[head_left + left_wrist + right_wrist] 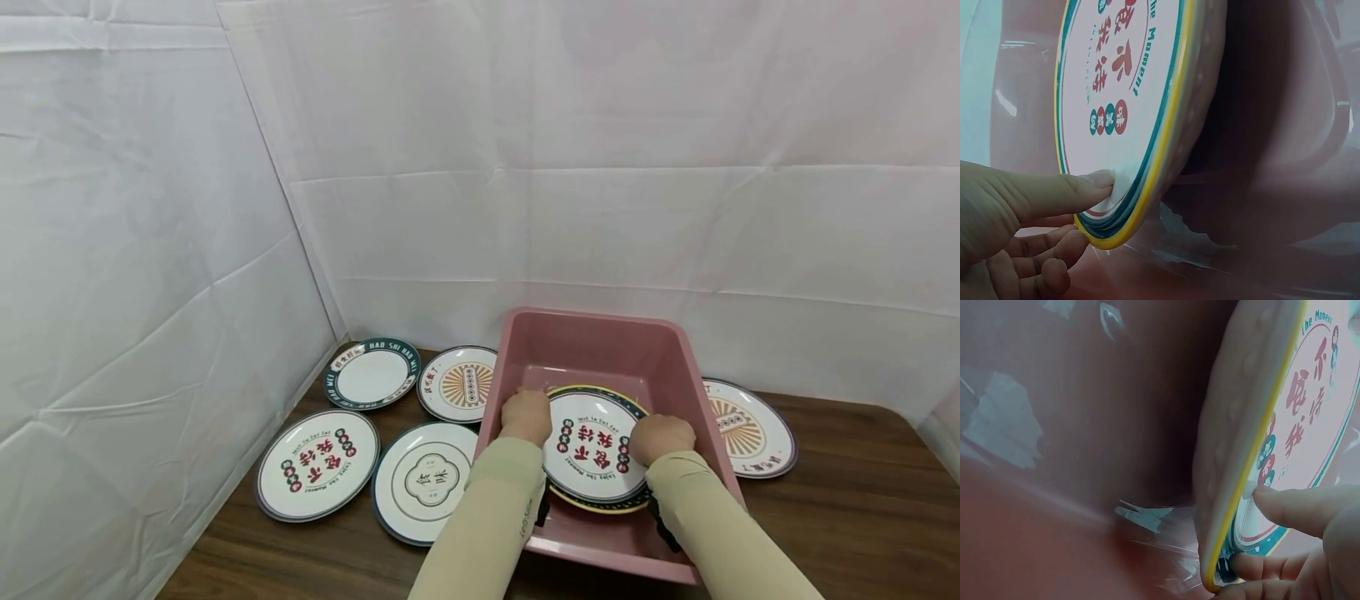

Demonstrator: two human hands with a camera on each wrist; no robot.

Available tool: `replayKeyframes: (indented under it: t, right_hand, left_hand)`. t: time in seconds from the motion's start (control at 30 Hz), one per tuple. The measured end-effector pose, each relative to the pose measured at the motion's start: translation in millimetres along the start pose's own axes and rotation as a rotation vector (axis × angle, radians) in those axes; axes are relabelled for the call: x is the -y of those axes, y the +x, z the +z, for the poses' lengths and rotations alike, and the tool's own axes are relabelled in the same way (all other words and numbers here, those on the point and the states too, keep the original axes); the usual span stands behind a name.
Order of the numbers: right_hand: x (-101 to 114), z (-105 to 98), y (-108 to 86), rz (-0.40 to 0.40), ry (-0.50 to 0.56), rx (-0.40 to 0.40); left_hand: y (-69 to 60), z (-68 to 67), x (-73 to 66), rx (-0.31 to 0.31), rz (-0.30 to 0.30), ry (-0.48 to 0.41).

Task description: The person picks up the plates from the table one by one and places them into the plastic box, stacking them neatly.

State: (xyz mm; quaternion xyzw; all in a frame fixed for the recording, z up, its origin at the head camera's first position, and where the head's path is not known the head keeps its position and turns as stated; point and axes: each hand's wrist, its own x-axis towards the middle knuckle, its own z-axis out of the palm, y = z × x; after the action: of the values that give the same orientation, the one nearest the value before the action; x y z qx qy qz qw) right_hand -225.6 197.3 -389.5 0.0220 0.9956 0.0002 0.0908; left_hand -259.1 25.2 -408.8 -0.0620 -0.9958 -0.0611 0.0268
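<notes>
A stack of plates (592,454) stands in a pink plastic basin (592,323). Its top plate (1124,75) is white with red Chinese characters, and green and yellow rims show beneath. On the left side of the stack, my left hand (525,417) holds the edge, thumb on the top plate and fingers beside the yellow rim. Opposite it, my right hand (662,437) grips the right edge; its thumb (1291,506) presses the top plate and its fingers curl at the rims. In the wrist views the stack's ridged side shows over the basin floor.
Left of the basin lie several loose plates: a green-rimmed one (372,375), a sunburst one (459,385), a red-lettered one (318,467) and a flower-framed one (423,483). Another sunburst plate (750,429) lies right of it. White cloth (600,167) hangs behind the wooden table (847,492).
</notes>
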Motion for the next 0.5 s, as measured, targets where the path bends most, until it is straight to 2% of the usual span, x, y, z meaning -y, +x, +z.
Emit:
replayKeyframes:
  t: [0.5]
  right_hand:
    - [-1.3, -2.0, 2.6, 0.01, 0.048, 0.001]
  left_hand:
    - [-0.1, 0.3, -1.0, 0.022, 0.011, 0.009]
